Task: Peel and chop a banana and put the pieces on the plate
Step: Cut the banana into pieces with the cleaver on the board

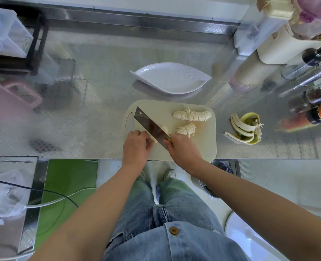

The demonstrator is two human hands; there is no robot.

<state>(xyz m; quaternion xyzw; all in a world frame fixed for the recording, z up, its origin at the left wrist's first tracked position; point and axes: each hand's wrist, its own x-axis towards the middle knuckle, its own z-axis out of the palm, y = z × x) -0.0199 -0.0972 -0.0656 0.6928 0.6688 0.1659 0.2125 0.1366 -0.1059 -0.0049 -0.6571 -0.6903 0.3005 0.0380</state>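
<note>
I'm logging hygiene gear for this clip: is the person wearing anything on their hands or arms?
No. The left hand and right hand are bare, without gloves, rings or a watch showing, and both forearms are uncovered, no sleeve in view.

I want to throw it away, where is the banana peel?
In the head view, the banana peel lies on the metal counter at the right, just beside the cutting board's right edge.

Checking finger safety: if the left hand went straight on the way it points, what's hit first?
Likely the knife blade: the left hand points up-right and holds the banana piece right against the blade's flat. Depth is unclear from one view.
</note>
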